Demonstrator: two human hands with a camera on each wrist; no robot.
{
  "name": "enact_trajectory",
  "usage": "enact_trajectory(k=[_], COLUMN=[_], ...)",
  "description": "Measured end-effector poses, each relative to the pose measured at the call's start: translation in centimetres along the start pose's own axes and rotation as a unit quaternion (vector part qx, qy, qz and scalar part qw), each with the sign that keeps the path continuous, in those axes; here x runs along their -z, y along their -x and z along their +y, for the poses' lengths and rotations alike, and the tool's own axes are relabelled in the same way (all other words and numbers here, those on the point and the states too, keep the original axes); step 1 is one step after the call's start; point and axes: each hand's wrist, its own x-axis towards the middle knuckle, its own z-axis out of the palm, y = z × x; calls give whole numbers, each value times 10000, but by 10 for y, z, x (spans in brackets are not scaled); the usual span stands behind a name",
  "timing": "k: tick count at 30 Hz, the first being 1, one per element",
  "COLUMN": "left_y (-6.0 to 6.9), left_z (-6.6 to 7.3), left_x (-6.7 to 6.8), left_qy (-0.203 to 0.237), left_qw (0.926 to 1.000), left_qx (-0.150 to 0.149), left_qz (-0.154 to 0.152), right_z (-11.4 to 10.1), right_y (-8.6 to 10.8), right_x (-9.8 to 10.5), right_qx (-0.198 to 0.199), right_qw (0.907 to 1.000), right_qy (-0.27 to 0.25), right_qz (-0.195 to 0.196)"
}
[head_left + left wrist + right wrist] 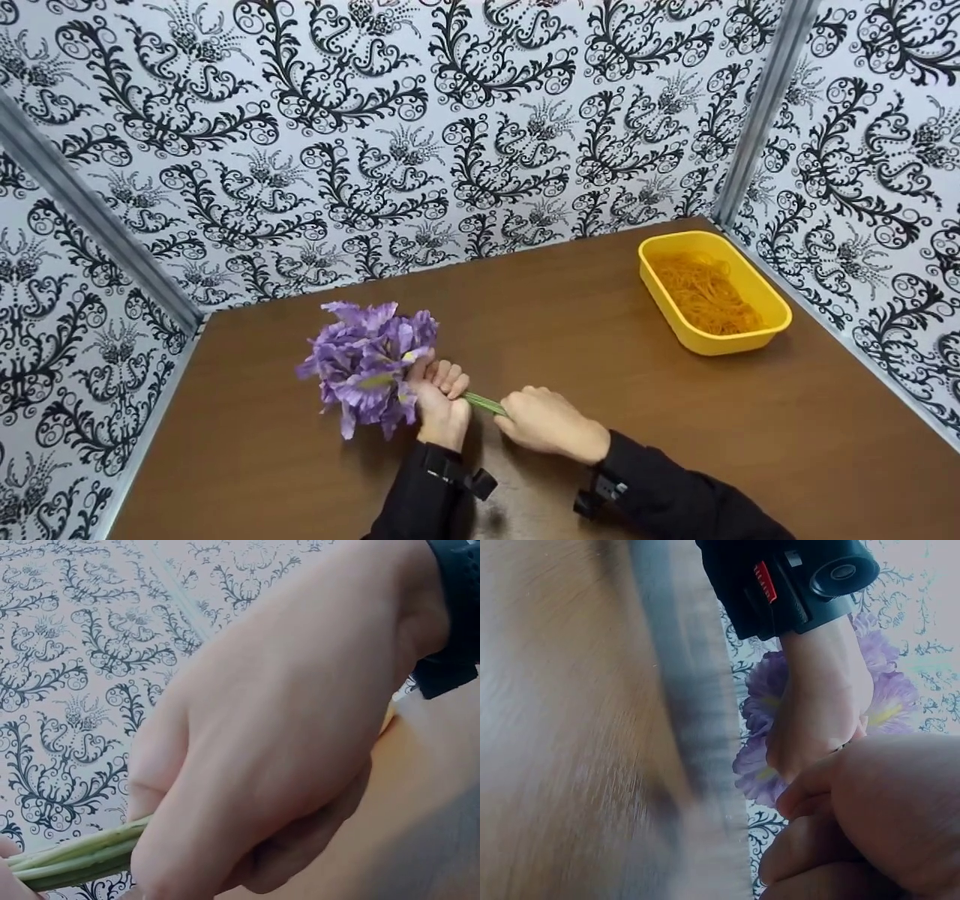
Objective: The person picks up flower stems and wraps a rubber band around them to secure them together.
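While the left hand (444, 401) curls round the green stems (484, 403) just below the purple flowers (367, 366), left of centre in the head view, the right hand (551, 424) is clamped on the same stems farther along, in the lower middle of the frame. Good handling here likely means a firm but gentle left grip, so that the purple flowers escape crushing, and a right hand lined up with it, so that the green stems run straight between the two without bending; the yellow tray (739, 345) sits well apart at the right.
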Motion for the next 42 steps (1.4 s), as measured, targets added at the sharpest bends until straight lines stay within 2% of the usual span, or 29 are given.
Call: enact_trajectory(k=[4, 8, 12, 19, 24, 30, 33, 36, 39, 42], left_y=[-2, -3, -3, -2, 2, 7, 9, 11, 13, 13], left_z=[4, 7, 6, 3, 2, 10, 17, 22, 25, 26], left_x=[1, 3, 3, 2, -2, -12, -18, -22, -24, -26], left_qy=[332, 488, 548, 953, 963, 1084, 1249, 1497, 1632, 1680], left_qw=[9992, 9979, 9975, 9915, 9924, 9879, 9834, 9751, 9691, 9690], left_qx=[151, 211, 218, 444, 306, 309, 378, 495, 587, 597], left_qz=[-152, -375, -392, -760, -707, -1062, -1260, -1559, -1755, -1712], right_z=[-1, -1, -1, 2, 3, 7, 18, 41, 68, 93], right_y=[1, 2, 2, 2, 2, 8, 15, 23, 33, 43], right_x=[1, 1, 1, 4, 10, 41, 62, 85, 108, 131], right_qx=[133, 323, 323, 316, 367, 853, 1079, 1216, 1134, 694], right_qw=[9998, 9993, 9994, 9985, 9971, 9879, 9823, 9803, 9811, 9871], right_qy=[-140, -160, -147, -387, -548, -602, -582, -776, -1109, -1251], right_qz=[-43, -20, -41, -221, -385, -1150, -1417, -1351, -1107, -715])
